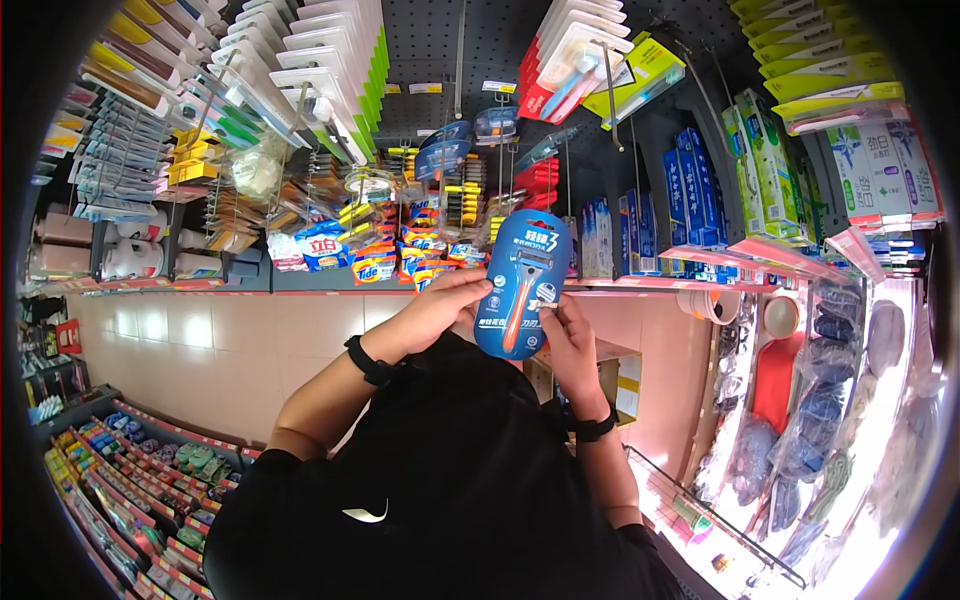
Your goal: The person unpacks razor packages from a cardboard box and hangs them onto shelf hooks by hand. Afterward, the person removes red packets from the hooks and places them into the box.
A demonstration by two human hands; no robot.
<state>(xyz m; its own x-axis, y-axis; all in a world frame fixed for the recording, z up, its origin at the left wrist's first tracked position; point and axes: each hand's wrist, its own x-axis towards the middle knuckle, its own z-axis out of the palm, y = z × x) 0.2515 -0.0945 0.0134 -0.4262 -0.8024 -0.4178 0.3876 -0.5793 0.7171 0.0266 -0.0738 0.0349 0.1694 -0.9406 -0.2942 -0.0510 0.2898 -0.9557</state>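
Note:
A blue blister pack with a razor (pixel 516 300) is held upright in front of my chest, its printed front facing me. The razor inside has an orange and silver handle. My left hand (pixel 447 306) grips the pack's left edge, thumb on the front. On the lower right edge, my right hand (pixel 570 335) pinches it with the thumb near the small white print. Behind the pack, orange Tide detergent bags (pixel 374 262) lie on the shelf, with a blue and white detergent bag (pixel 325 246) to their left.
Toothbrush packs (pixel 575 65) hang from hooks overhead. Blue toothpaste boxes (pixel 690 195) and green boxes (pixel 765 170) stand on the right of the shelf. An open cardboard box (pixel 628 385) is on the floor at right. Lower left is a display rack (pixel 130 490) of small goods.

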